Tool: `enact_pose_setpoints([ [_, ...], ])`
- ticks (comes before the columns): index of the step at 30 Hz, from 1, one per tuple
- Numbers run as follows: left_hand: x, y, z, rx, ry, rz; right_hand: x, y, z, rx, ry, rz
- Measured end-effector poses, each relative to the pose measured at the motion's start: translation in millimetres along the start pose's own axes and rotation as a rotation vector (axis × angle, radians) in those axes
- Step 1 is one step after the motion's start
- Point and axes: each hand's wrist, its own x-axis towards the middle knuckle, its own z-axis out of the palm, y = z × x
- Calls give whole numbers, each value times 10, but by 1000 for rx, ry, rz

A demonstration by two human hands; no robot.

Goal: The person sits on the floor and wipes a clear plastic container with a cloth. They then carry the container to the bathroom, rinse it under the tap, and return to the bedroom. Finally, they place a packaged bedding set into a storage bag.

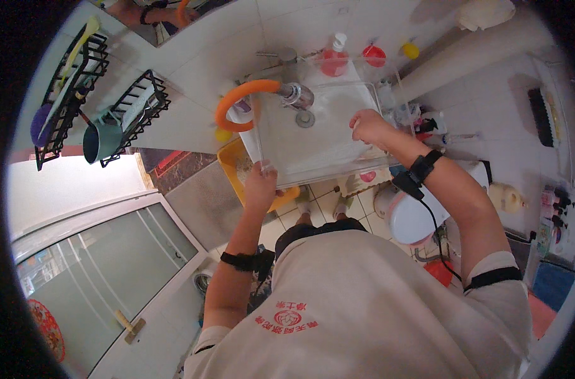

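Observation:
A large clear plastic box (325, 179) is held over the white washbasin (250, 142) in front of me. My left hand (263, 182) grips its near left corner. My right hand (369, 127) is over the right part of the box with its fingers curled; whether it holds anything cannot be told. The orange spout hose (233, 97) of the faucet curves to the left, and its metal outlet (298, 96) points over the box. The round drain (305, 119) shows through the clear plastic.
A red pump bottle (334, 64) stands behind the basin. Below its left side is a yellow plastic tub (230, 166). A toilet (413, 222) is at the right. Black wire racks (143, 113), one with a green mug (102, 139), hang at the upper left.

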Motion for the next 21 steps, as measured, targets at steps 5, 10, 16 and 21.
enact_pose_setpoints([
  [5, -35, 64, 0, 60, 15, 29, 45, -127, 29, -207, 126, -173],
  [10, -39, 99, -44, 96, -11, 39, 214, -149, -5, -164, 115, -62],
  [16, -33, 146, -53, 191, -24, 32, 306, -222, -1, -777, 282, -347],
  [21, 3, 91, -44, 202, -38, 24, 386, -239, 66, -838, 192, -252],
])
